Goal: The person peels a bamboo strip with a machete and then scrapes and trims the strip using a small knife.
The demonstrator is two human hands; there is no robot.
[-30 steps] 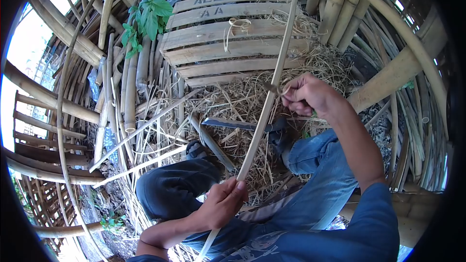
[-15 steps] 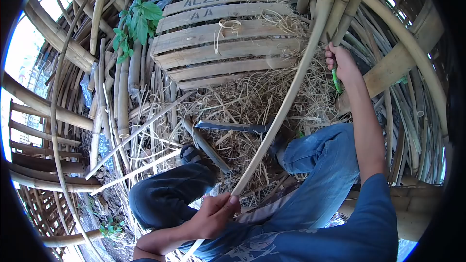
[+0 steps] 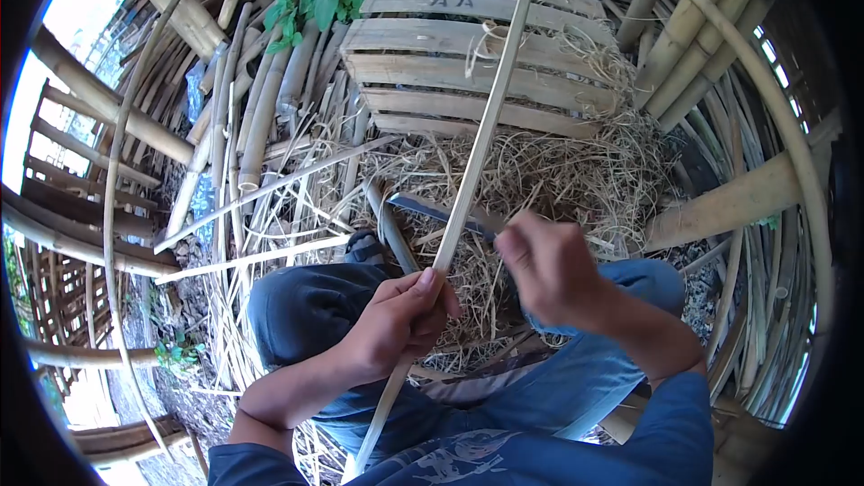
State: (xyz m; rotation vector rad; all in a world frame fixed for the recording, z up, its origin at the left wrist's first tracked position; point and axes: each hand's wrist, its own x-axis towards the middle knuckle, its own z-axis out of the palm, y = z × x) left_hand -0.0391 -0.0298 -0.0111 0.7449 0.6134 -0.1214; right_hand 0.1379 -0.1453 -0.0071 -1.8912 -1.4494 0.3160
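A long pale bamboo strip (image 3: 490,117) slants from the top of the view down past my lap. Around its lower part my left hand (image 3: 403,319) is closed, with the thumb lying along the strip. My right hand (image 3: 551,272), blurred by motion, is closed on a small knife just right of the strip. The knife's blade (image 3: 486,219) points left, close to the strip; the handle is hidden in my fist. Behind them, a large dark blade (image 3: 423,207) lies on the shavings near my feet.
A slatted wooden crate (image 3: 450,63) stands ahead with curled shavings on it. Shavings (image 3: 576,180) cover the ground before it. Bamboo poles (image 3: 270,117) lie at the left, and a thick pole (image 3: 729,202) crosses at the right. My knees flank my hands.
My right hand has come back from the far right, near the upper part of the strip, down towards my left hand. The strip, bent before, now looks straighter. The view has shifted.
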